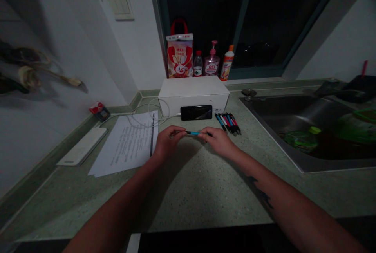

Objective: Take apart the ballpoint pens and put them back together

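Note:
A blue pen (192,132) with dark ends is held level above the counter, between both hands. My left hand (169,142) pinches its left end, and my right hand (219,140) grips the right end with thumb and fingers. Just right of my right hand lies a row of several pens (228,123) in blue, white, red and black, side by side on the counter. Behind the held pen, a black phone (196,112) leans on its long side against a white box (194,88), with a white cable plugged into its left end.
Printed sheets (129,143) and a white flat slab (84,146) lie left on the speckled counter (202,198). A small red and black packet (99,111) sits by the wall. Bottles and a red bag (180,57) stand behind the box. A steel sink (282,135) is at right.

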Demonstrator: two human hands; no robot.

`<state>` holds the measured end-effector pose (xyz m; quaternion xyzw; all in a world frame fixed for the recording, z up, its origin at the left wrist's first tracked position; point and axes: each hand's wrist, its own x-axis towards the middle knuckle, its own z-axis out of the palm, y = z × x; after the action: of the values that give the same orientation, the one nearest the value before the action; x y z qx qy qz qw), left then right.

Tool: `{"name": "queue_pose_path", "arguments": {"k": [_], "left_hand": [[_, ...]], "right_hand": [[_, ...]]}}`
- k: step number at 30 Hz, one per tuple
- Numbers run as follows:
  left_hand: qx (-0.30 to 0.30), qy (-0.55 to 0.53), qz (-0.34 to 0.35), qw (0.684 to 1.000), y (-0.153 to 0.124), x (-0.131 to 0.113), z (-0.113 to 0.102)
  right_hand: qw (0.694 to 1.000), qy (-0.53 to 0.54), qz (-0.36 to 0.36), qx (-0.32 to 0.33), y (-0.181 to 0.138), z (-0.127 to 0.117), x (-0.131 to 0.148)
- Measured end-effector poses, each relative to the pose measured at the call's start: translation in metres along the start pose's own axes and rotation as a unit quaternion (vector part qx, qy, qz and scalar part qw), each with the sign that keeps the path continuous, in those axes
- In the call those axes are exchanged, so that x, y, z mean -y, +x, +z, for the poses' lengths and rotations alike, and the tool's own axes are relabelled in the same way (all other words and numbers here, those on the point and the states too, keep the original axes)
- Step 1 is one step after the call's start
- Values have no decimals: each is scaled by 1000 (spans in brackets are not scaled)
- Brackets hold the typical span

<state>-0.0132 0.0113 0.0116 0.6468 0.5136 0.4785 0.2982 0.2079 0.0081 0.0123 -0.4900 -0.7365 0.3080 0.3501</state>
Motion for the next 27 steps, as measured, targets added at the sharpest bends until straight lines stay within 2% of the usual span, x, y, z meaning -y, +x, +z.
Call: {"name": "queue_pose_path", "arguments": {"k": [6, 10, 12, 14, 16, 19, 21, 23, 27], "left_hand": [[-9, 36, 36, 999, 0, -4, -1], [-17, 12, 8, 1000, 0, -6, 2], [-2, 2, -3, 1000, 0, -5, 4], [43, -15, -7, 999, -4, -5, 8], [116, -43, -8, 992, -9, -4, 12], [223, -77, -13, 972, -18, -7, 18], [256, -75, -19, 964, -21, -10, 20], [242, -61, -21, 968, -21, -13, 20], [159, -42, -27, 986, -13, -12, 16]], "right_hand": [[990, 118, 76, 19, 4, 3, -3], [962, 245, 109, -46, 8, -1, -4], [941, 305, 116, -88, 10, -3, -5], [927, 337, 114, -118, 11, -5, -5], [921, 350, 110, -130, 11, -3, -4], [917, 365, 114, -115, 9, 1, -2], [915, 370, 120, -108, 9, 3, -2], [915, 363, 123, -126, 9, 3, -3], [918, 340, 111, -171, 10, -5, -5]]}}
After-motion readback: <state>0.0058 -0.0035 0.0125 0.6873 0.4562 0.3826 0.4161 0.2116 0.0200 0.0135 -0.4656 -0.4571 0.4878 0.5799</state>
